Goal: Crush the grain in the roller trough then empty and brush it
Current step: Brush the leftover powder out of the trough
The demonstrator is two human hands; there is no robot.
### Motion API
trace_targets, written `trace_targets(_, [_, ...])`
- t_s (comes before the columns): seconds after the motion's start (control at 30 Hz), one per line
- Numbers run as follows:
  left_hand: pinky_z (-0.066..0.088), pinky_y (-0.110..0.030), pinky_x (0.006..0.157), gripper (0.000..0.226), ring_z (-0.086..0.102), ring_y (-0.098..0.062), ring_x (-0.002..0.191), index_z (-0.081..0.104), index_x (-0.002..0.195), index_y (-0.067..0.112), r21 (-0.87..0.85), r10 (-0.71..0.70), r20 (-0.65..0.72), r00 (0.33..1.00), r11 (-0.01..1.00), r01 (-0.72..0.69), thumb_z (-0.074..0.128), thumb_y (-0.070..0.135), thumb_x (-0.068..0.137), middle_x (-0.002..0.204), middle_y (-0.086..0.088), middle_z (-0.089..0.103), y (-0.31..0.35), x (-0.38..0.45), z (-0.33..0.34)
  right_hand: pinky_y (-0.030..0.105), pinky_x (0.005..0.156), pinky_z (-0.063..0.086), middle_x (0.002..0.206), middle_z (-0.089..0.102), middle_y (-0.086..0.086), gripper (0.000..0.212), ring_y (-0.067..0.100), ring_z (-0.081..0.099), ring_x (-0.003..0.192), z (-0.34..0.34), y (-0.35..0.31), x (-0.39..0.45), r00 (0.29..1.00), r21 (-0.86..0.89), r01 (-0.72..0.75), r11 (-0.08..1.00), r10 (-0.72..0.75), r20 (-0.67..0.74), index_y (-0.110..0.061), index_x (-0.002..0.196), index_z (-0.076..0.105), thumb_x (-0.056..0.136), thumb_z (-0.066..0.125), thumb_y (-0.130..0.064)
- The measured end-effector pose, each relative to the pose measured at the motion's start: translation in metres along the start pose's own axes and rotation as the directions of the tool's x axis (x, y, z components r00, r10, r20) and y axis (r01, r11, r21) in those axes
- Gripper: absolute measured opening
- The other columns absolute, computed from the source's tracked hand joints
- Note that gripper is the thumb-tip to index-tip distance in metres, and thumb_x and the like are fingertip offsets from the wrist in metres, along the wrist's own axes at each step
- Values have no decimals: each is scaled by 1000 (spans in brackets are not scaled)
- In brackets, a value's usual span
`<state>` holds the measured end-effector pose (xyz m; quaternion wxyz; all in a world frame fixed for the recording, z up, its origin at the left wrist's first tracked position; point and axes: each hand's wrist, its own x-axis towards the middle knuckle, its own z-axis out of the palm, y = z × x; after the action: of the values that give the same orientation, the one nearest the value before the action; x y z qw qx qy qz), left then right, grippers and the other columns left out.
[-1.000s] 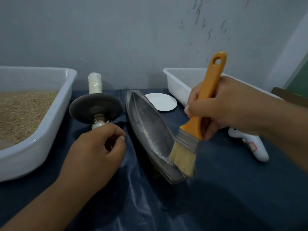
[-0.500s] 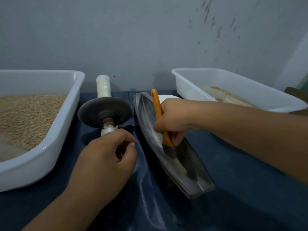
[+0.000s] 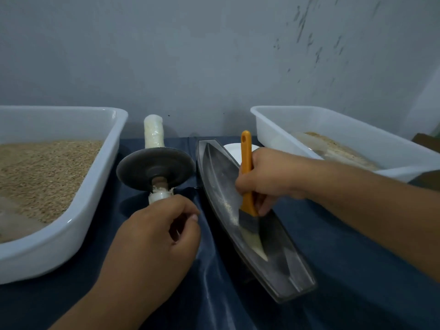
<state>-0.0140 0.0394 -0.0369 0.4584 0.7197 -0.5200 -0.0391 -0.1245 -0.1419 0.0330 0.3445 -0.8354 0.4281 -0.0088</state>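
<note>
Far to the left of the left hand sits a white tub (image 3: 100, 184) of whole grain (image 3: 42, 172) — supply kept out of the way. The left hand (image 3: 152, 248) curls around the near handle of the roller (image 3: 154, 171), probably to stop it rolling. Just right of it the trough (image 3: 281, 270) lies on the blue cloth (image 3: 357, 270), nearly empty. The right hand (image 3: 266, 179) grips the brush (image 3: 247, 186) by its orange handle, bristles down in the groove, likely sweeping dust along. Beyond that wrist another tub (image 3: 333, 129) holds crushed grain (image 3: 342, 151).
</note>
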Motion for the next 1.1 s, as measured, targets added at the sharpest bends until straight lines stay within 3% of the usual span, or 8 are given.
trace_targets(0.1, [50, -30, 53, 10, 60, -2, 55, 59, 85, 43, 0, -5, 6, 1000, 1000, 5, 56, 36, 79, 70, 20, 63, 0, 1, 0, 39, 64, 62, 66, 70, 17, 17, 31, 71, 61, -4, 1, 13, 990, 48, 44, 998, -37, -133, 3, 93, 62, 88, 62, -14])
trace_targets(0.27, [49, -28, 50, 8, 59, -2, 55, 60, 83, 40, 18, 20, -2, 1000, 1000, -20, 57, 36, 78, 69, 19, 63, 0, 1, 1, 28, 50, 56, 60, 68, 14, 14, 25, 68, 53, -41, -3, -2, 971, 228, 195, 954, -156, -181, 0, 81, 64, 85, 68, -12])
trace_targets(0.4, [41, -19, 47, 8, 55, -2, 52, 59, 81, 40, 42, 27, -4, 1000, 999, -27, 59, 35, 76, 67, 18, 61, 1, 0, 0, 31, 52, 57, 62, 67, 14, 13, 23, 68, 55, -23, -3, -2, 921, 365, 334, 869, -218, -323, -3, 77, 62, 87, 67, -10])
trace_targets(0.5, [43, -20, 49, 10, 57, -4, 52, 59, 82, 41, 32, 21, -2, 1000, 999, -21, 58, 34, 75, 64, 17, 61, 1, 1, -1, 32, 52, 57, 55, 64, 6, 17, 19, 68, 54, 2, 5, 9, 931, 339, 294, 894, -188, -312, -1, 73, 57, 88, 62, -8])
trace_targets(0.63, [45, -23, 51, 10, 59, -4, 56, 59, 83, 41, 31, 14, -19, 1000, 999, -14, 57, 36, 75, 68, 19, 62, 2, 3, -1, 36, 64, 62, 59, 69, 3, 22, 16, 71, 56, -7, 9, 11, 941, 61, 229, 972, -205, -269, 3, 78, 60, 83, 57, -18])
trace_targets(0.8, [45, -24, 53, 10, 59, -2, 60, 59, 83, 41, 26, 10, -3, 1000, 1000, -9, 58, 36, 75, 70, 21, 62, 5, 0, -3, 34, 60, 61, 56, 68, 4, 17, 19, 71, 56, -7, 3, 21, 926, 249, 241, 938, -145, -349, -2, 76, 60, 86, 59, -15])
trace_targets(0.93, [49, -30, 53, 9, 58, -5, 54, 60, 82, 39, -2, -5, -13, 1000, 1000, 5, 57, 35, 75, 64, 15, 62, 6, 1, -4, 37, 66, 60, 58, 69, 5, 21, 21, 71, 56, -6, 3, 26, 931, 156, 189, 969, -127, -343, 2, 78, 61, 83, 56, -18])
trace_targets(1.1, [48, -27, 54, 9, 58, -3, 60, 60, 82, 40, -6, -1, 11, 1000, 1000, 1, 59, 35, 75, 68, 19, 62, 10, 0, -6, 43, 68, 62, 58, 69, 8, 16, 25, 71, 57, -8, -3, 32, 923, 249, 214, 945, -111, -369, -5, 73, 60, 86, 58, -16])
